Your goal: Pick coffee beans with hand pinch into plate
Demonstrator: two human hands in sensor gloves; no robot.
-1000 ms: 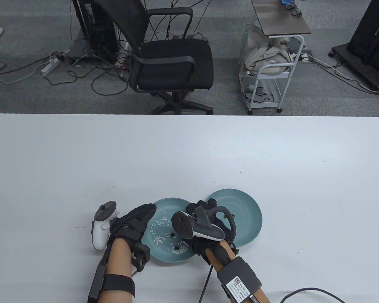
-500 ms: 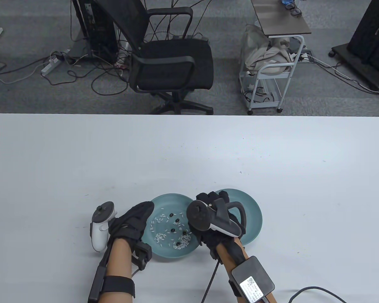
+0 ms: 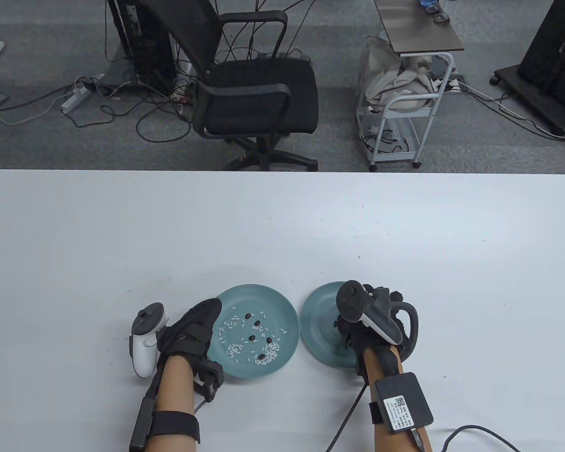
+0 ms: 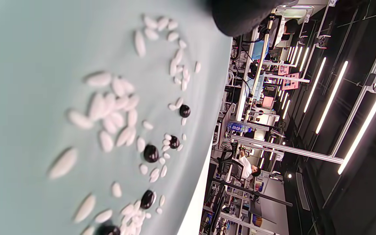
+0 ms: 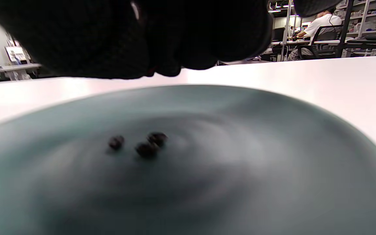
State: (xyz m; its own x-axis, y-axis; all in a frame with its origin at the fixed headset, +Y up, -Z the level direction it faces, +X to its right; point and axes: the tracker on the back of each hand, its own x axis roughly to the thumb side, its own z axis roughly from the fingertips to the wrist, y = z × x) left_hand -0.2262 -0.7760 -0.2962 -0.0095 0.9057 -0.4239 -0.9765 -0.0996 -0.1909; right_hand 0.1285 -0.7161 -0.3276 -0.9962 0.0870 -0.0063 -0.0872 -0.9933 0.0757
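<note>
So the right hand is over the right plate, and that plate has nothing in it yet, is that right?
Not quite. The right hand is over the right plate, but the plate is not empty: the right wrist view shows three dark coffee beans lying in it.

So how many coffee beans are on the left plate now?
5 on the left plate: beans. White grains may hide more.
</note>
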